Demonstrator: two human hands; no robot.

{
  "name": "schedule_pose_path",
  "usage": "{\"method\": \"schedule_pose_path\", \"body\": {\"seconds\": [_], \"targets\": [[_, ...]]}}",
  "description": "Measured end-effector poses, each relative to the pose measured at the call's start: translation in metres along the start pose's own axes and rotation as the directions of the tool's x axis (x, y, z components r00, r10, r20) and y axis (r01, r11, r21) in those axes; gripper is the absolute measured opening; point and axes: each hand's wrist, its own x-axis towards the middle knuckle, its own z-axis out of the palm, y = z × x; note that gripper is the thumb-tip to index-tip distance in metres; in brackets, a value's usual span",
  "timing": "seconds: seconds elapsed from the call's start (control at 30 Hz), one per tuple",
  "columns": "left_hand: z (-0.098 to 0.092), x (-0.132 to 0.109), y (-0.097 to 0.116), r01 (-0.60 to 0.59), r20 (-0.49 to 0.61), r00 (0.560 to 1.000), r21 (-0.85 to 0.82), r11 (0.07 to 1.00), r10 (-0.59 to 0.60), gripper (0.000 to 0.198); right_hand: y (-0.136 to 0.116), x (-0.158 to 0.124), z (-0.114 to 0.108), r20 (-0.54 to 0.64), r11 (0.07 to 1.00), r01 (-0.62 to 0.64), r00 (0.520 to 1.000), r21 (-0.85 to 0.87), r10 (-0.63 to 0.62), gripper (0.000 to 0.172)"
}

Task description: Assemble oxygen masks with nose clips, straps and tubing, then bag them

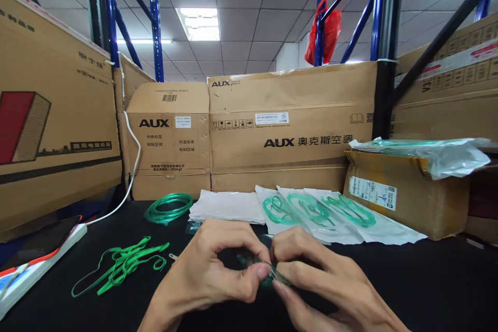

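Low in the middle of the view, my left hand [221,264] pinches a clear, greenish plastic piece [280,276] between thumb and forefinger. Close beside it, my right hand [322,277] grips the same piece with thumb and fingers. Most of that piece is hidden by the fingers, so its exact kind does not show. Flat green elastic straps [124,264] lie in a loose heap to the left. Behind my left hand are a coil of green tubing [169,208] and a stack of white pouches [227,206].
Several clear-fronted pouches with green tubing [311,210] fan out at the back right. A cardboard box [424,207] with more pouches [447,153] on top stands beyond them. Large AUX cartons [291,129] wall the back. A white power strip [42,270] borders the black table's left.
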Motion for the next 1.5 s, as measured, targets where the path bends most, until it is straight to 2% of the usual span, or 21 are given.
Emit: {"method": "schedule_pose_path", "body": {"seconds": [0.17,0.33,0.43,0.57,0.67,0.8,0.97,1.23,1.37,1.5], "targets": [[-0.003,0.002,0.0,-0.013,0.013,1.0,-0.068,0.998,0.014,0.011,0.006,-0.002,0.0,-0.027,1.0,0.022,0.999,-0.016,-0.022,0.019],[-0.012,0.003,0.003,-0.034,0.086,0.996,-0.036,0.999,0.037,0.012,0.012,-0.002,-0.002,-0.054,0.991,0.119,0.991,-0.053,-0.122,0.019],[-0.018,0.002,0.005,-0.001,0.126,0.992,-0.059,0.998,0.008,0.011,0.015,-0.003,-0.004,-0.059,0.98,0.18,0.981,-0.084,-0.185,0.03],[-0.02,0.002,0.008,0.041,0.153,0.988,-0.077,0.996,-0.029,0.016,0.017,-0.006,-0.005,-0.024,0.975,0.172,0.984,-0.138,-0.177,0.043],[-0.017,0.003,0.009,0.037,0.136,0.99,-0.071,0.997,-0.027,0.024,0.018,-0.006,-0.003,-0.022,0.978,0.161,0.986,-0.134,-0.166,0.038],[-0.012,0.004,0.009,0.046,0.107,0.993,-0.057,0.997,-0.04,0.012,0.02,0.0,0.001,-0.067,0.983,0.166,0.983,-0.083,-0.172,0.028],[-0.012,0.003,0.008,0.061,0.114,0.992,-0.034,0.998,-0.057,0.021,0.022,0.004,0.005,-0.081,0.996,0.051,0.996,0.067,-0.046,0.026],[-0.007,0.006,0.01,0.036,0.114,0.993,-0.003,0.999,-0.035,0.013,0.025,0.005,-0.001,-0.091,0.959,-0.116,0.985,0.26,0.144,0.026],[0.002,0.006,0.007,0.061,0.086,0.994,0.059,0.996,-0.066,0.01,0.034,0.003,-0.006,-0.033,0.939,-0.225,0.97,0.26,0.241,0.02],[0.006,0.007,0.002,0.033,0.089,0.995,0.078,0.996,-0.04,0.011,0.046,0.004,-0.006,0.06,0.925,-0.311,0.95,0.216,0.305,0.015]]}}
